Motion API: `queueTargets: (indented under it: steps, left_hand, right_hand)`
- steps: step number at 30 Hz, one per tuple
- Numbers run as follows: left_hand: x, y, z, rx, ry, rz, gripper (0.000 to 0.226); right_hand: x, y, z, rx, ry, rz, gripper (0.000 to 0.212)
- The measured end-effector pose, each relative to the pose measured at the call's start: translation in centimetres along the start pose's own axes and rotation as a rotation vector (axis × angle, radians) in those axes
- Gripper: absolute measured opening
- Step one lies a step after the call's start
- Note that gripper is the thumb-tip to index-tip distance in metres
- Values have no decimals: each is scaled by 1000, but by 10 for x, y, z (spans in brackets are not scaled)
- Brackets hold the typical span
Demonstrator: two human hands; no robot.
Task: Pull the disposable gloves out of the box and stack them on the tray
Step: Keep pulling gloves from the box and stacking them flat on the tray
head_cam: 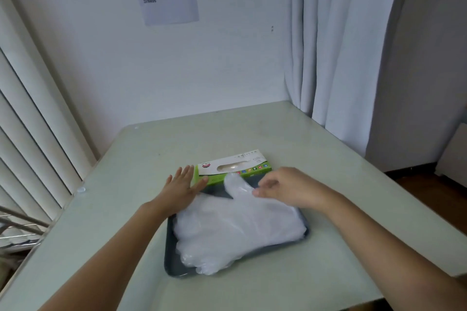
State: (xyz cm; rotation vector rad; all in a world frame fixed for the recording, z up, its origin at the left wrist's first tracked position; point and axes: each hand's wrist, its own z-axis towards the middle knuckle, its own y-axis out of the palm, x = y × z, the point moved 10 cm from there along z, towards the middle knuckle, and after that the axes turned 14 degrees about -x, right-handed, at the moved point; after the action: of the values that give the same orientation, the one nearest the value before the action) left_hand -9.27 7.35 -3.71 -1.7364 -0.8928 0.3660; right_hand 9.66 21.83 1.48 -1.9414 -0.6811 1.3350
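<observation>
Working from the biggest thing down, we start with the pale green tabletop, which carries everything else and runs back to a white wall. Near its middle sits our dark grey rectangular tray, set at a slight angle. Most of the tray is covered by a heap of clear, milky plastic disposable gloves. They lie flat, one on another, with the glove fingers pointing towards us and one glove thumb sticking up towards the box.

Just behind the tray, touching or nearly touching its far edge, lies the green and white cardboard glove box, flat with its oval slot facing up. No glove pokes out of the slot, and we cannot tell how many remain inside.

Our left hand lies flat by the box's left end, fingers straight and slightly fanned, holding nothing. Our right hand hovers over the far side of the heap, fingers loosely curled. The blur hides whether they pinch the top glove.

We judge the job well along: a good stack is down, and what is left depends on the box.
</observation>
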Motion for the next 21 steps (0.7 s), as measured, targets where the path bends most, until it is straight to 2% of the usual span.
queueTargets:
  steps: [2, 4, 9, 11, 15, 18, 21]
  left_hand:
    - [-21, -9, 9, 2, -47, -87, 53]
    - [-41, -14, 15, -3, -92, -259, 54]
    - [-55, -15, 35, 39, -10, -610, 69]
    - [-47, -16, 42, 42, 81, -648, 66]
    - [-26, -7, 55, -73, 189, -692, 72]
    - [-23, -2, 63, -80, 209, -603, 93]
    - [-22, 0, 67, -80, 252, -536, 110]
  right_hand:
    - [-5, -20, 11, 84, -57, 68, 26]
    - [-11, -32, 27, 121, -79, 33, 19]
    - [-25, -39, 80, 115, -128, -114, 17]
    - [-30, -32, 105, 65, -158, -197, 21]
    - [-36, -8, 141, -98, -207, -276, 24]
    - [-38, 11, 155, -207, -249, -362, 33]
    - [-38, 17, 162, -213, -283, -402, 32]
